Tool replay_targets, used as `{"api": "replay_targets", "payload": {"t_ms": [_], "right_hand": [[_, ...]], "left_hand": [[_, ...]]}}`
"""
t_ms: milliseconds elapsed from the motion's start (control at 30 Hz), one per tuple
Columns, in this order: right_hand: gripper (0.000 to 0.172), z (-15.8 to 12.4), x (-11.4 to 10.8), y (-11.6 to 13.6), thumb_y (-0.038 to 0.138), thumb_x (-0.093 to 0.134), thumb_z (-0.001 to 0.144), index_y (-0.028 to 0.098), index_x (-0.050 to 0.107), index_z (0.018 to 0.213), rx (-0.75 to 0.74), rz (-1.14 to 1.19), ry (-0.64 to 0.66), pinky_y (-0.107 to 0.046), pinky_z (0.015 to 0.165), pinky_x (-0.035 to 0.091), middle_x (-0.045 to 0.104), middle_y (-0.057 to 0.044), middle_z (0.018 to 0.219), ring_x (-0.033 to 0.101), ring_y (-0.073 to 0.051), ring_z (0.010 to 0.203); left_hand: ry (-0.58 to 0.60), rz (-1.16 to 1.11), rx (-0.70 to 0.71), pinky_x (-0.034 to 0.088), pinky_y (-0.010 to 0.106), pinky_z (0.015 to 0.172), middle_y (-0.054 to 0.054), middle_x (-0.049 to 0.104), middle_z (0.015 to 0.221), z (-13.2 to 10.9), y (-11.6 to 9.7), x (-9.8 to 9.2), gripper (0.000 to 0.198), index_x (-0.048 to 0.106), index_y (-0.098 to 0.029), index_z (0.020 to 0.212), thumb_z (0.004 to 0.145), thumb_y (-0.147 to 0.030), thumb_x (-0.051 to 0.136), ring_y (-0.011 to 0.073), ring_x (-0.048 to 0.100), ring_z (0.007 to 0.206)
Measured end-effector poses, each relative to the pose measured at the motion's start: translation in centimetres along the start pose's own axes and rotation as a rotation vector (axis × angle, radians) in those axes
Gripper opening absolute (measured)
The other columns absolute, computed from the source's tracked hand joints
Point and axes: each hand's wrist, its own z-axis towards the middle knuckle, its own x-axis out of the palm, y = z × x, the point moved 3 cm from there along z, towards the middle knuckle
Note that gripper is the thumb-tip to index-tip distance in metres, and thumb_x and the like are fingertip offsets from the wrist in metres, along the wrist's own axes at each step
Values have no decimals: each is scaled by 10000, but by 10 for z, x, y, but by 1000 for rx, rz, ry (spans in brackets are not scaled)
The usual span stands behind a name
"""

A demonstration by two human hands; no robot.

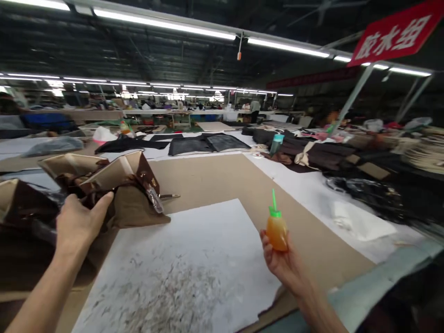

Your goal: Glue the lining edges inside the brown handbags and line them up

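We Held a Bottle (276,233) in Our Right Hand (282,264), Our Left Hand (79,222) at the Bags (120,173)

We had the bottle pinched between the thumb and fingers of our right hand, gripped low around its body. It stood nearly upright, clear of the sheet (194,240), with orange liquid inside, a green cap (274,212) and a thin green nozzle (274,199) pointing up.

Our left hand reached over the brown bags, thumb spread well away from the fingers. The bags hid most of our fingertips, so we could not tell whether they closed on anything. The bags sat at our left in a row, their pale linings showing. A strip of clear plastic (154,200) hung on the side of the nearest one, and a narrow strap (169,196) stuck out beside it.

Between our hands we saw the white sheet, dark smears over its near half, lying on a tan board (208,178). Beyond the board lay black pieces (208,143); to their right stood a teal-topped bottle (276,144), with a roll of tape (257,155) near it. On our right we had dark cloth (326,155) in heaps. A red sign (391,34) hung above, and a person (255,111) stood far off.
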Motion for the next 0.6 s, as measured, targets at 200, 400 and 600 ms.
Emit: {"api": "replay_targets", "payload": {"t_ms": [200, 400, 600], "right_hand": [[520, -8, 14, -27, 502, 873, 675, 128, 652, 961, 29, 187, -55, -178, 604, 522, 649, -61, 960, 605, -95, 692], [507, -29, 24, -32, 395, 909, 670, 93, 613, 950, -78, 254, -113, -140, 458, 437, 622, -62, 839, 501, -54, 542], [368, -120, -2, 162, 474, 346, 1041, 190, 573, 985, -665, 295, -251, -160, 392, 454, 599, -60, 774, 464, -57, 443]], "left_hand": [[420, -628, 471, 533, 405, 904, 57, 674, 1180, -127, -108, 15, 373, 616, -266, 1088, 872, -506, 430, 268, 626, 1078], [1194, -318, 828, 475, 368, 879, 130, 682, 1099, -221, -190, 64, 411, 673, -155, 1079, 814, -445, 554, 282, 608, 1038], [1570, -400, 810, 376, 413, 1024, 88, 552, 1319, -247, -182, 52, 581, 629, -267, 1255, 720, -486, 682, 318, 482, 1209]]}}
